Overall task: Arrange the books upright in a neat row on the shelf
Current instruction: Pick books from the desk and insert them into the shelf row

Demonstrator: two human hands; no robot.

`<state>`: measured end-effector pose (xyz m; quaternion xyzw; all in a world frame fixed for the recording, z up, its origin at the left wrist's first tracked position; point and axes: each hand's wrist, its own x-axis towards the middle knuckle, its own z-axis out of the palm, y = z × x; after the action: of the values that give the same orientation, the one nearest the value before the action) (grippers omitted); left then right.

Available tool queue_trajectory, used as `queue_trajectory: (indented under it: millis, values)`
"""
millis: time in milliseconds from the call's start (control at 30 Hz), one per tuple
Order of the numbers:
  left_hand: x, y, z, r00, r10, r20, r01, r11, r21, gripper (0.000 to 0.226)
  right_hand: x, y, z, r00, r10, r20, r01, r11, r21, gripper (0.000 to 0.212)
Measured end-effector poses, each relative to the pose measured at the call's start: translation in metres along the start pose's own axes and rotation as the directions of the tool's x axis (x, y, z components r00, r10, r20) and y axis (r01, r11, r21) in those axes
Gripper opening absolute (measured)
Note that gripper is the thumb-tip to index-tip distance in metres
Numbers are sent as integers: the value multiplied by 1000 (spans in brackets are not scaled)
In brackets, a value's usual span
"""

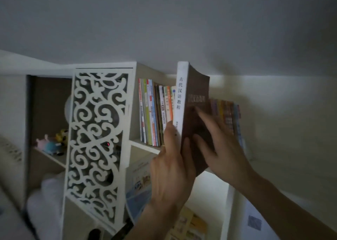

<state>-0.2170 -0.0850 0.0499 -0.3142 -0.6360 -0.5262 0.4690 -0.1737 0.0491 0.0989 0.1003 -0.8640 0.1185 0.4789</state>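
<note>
Brown book (197, 101): upright on the white shelf (144, 145), white spine with dark characters turned to the camera, taller than its neighbours; standing between the two groups of books.
Left hand (171, 168): holding the brown book at its lower part, thumb on the spine side, fingers curled round onto the brown cover.
Right hand (217, 148): fingers straight and spread, laid flat against the brown cover, pressing it from the right.
Left row of books (155, 112): thin colourful spines, standing upright, just beside the white spine.
Right row of books (228, 115): orange, yellow and blue spines, partly hidden behind the right hand.
Carved panel (98, 141): white scroll pattern, left of the books.
Soft toys (52, 143): on a lower shelf board at far left, blurred.
</note>
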Motion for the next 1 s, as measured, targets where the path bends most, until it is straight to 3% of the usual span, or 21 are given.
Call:
queue_trajectory:
  millis: [100, 267, 433, 533, 700, 1000]
  values:
    - [12, -48, -40, 995, 30, -98, -19, 993, 114, 42, 31, -21, 48, 997, 4, 71, -1, 1000, -29, 73]
    - [30, -118, -76, 982, -60, -177, 96, 974, 204, 41, 83, -37, 113, 998, -1, 70, 14, 984, -178, 77]
    - [51, -161, -80, 970, -131, -206, 164, 974, 154, 35, 115, -22, 149, 998, 14, 63, 6, 954, -301, 82]
    - [65, -178, -70, 968, -151, -201, 172, 981, 91, 35, 119, -2, 158, 995, 44, 92, -6, 927, -375, 86]
    - [73, -195, -58, 981, -126, -149, 142, 985, 99, 33, 111, 14, 155, 984, -19, 176, 105, 864, -493, 84]
    - [75, -208, -60, 982, -116, -149, 128, 989, 73, 33, 110, 17, 157, 979, -19, 202, 123, 847, -517, 86]
